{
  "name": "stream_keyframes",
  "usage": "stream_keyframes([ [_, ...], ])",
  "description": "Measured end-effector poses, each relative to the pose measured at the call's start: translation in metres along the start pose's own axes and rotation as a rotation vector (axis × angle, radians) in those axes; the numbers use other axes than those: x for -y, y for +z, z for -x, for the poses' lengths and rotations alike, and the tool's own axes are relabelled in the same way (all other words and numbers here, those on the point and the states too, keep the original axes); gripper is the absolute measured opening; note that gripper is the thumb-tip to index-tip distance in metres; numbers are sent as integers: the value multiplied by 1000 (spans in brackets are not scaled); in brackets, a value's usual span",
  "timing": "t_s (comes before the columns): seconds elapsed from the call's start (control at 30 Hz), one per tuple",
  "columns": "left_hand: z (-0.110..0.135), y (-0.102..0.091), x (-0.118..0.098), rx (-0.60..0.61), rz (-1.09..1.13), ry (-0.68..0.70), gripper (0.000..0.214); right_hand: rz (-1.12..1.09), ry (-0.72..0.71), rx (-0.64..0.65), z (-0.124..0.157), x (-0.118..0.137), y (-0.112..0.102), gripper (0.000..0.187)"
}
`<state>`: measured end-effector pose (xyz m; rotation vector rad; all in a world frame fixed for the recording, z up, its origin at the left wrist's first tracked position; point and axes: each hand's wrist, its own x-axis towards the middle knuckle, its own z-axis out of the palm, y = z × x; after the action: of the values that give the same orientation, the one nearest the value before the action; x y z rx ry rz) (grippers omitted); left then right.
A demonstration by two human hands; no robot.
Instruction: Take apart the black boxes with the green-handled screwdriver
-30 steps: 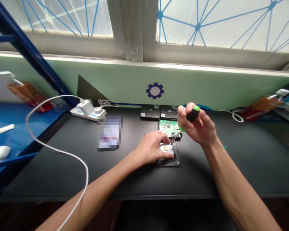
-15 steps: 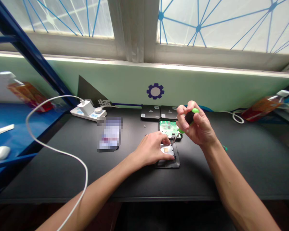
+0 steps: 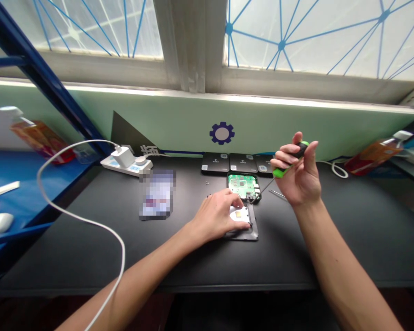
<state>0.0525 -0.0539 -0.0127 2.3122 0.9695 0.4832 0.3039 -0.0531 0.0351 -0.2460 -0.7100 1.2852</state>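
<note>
In the head view, looks partway along: on the bench (image 3: 196, 264), a green circuit board (image 3: 242, 183) lying bare in its open case, with small screws (image 3: 207, 183) loose to the left. Left as it is, by the look of things: a silver plate (image 3: 243, 213) seated on a black cover (image 3: 252, 235), nearer than the board; too small to tell which fixings remain there. Left hand (image 3: 218, 211) low and palm down, forearm slanting in from the near left, thumb and fingers straddling the plate and pinching it from the near and far sides. Right hand (image 3: 297, 179) raised well above the bench, palm turned up, thumb standing, fingers curled around a screwdriver (image 3: 280, 173). Shaft slanting down leftward, ending near the plate's far right corner; cannot tell whether touching. Just left of the right hand's heel, thin metal tweezers (image 3: 277, 193); behind, a row of closed black boxes (image 3: 215, 163).
</note>
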Motion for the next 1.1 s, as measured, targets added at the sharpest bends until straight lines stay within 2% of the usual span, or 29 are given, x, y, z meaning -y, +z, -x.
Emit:
stream_keyframes([
  [0.17, 0, -1, 0, -31, -11, 59, 47, -43, 12, -18, 0, -2, -5, 29],
  [0.27, -4, -16, 1, -103, -1, 84, 41, 5, 17, -16, 0, -4, -5, 23],
  [0.33, -8, -32, 7, -197, -11, 21, 27, 38, 16, -13, 0, -4, -6, 22],
  [0.4, -12, -46, 19, -322, -127, -87, 14, 56, 13, -11, -1, -3, -7, 21],
  [0.5, -17, -59, 43, -444, -275, -237, 7, 89, 13, -12, 0, -3, -7, 20],
  [0.6, -19, -60, 59, -410, -276, -274, 10, 108, 25, -19, 1, -4, -5, 20],
  [0.67, -19, -57, 63, -384, -248, -268, 10, 75, 35, -19, 1, -6, -4, 24],
  [0.8, -20, -52, 56, -346, -219, -252, 7, 17, 52, -25, 2, -8, -2, 28],
  [0.9, -19, -52, 48, -310, -225, -273, 6, 48, 58, -90, 2, -7, -1, 16],
  [1.0, -16, -55, 44, -280, -224, -307, 10, 33, 62, -154, 2, -6, 0, 20],
  [1.1, -13, -58, 44, -234, -198, -295, 15, 4, 59, -123, 1, -7, -1, 16],
])
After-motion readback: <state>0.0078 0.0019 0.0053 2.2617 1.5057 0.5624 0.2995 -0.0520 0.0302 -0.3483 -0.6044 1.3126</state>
